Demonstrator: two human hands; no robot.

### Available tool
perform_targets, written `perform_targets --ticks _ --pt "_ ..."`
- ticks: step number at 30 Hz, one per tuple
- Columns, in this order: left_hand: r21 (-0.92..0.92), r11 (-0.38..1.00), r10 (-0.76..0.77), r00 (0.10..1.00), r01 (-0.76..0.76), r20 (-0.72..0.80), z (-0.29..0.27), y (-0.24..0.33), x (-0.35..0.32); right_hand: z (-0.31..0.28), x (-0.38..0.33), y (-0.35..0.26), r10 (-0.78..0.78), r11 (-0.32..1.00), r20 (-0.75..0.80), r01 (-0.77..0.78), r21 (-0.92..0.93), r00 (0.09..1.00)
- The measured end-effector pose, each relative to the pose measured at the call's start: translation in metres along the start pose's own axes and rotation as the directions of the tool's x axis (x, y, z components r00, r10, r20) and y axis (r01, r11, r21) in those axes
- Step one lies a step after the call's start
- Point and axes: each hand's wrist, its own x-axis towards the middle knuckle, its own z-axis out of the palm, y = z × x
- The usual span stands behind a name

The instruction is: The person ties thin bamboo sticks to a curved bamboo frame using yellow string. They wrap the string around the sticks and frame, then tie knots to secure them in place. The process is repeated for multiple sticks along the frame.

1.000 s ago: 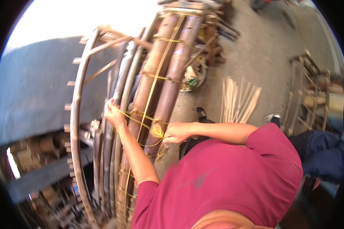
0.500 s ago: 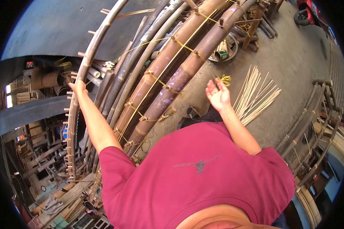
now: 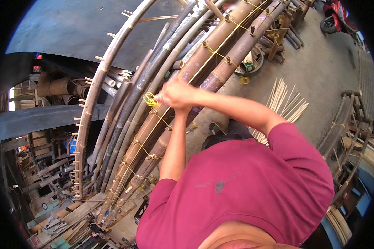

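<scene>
- Over the bamboo poles (image 3: 220,68), both hands (image 3: 176,94) meet, closed together; which is which I cannot tell.
- Yellow cord (image 3: 150,99) sits just left of them, looped on a pole.
- Thin sticks (image 3: 284,101) lie on the floor.

Bamboo workshop: tied bamboo poles (image 3: 220,62), split strips (image 3: 284,101) on concrete floor (image 3: 332,70).

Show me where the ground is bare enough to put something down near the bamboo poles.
The grey concrete floor is bare between the pale thin bamboo strips and the red vehicle. Around the thick brown bamboo poles, tied with yellow cord, it is crowded; both hands meet there. The lower left is packed with wood scraps.
</scene>
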Motion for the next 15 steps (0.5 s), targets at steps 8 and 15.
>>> perform_targets --ticks 8,15 --pt "-0.077 0.964 -0.244 0.963 0.254 0.113 -0.014 0.008 0.003 -0.066 0.011 0.024 0.042 0.400 0.236 -0.233 0.886 0.971" --pt "-0.128 0.945 -0.286 0.951 0.301 0.121 -0.011 0.005 0.022 0.056 -0.158 0.077 -0.190 0.925 -0.002 0.179 0.335 0.982"
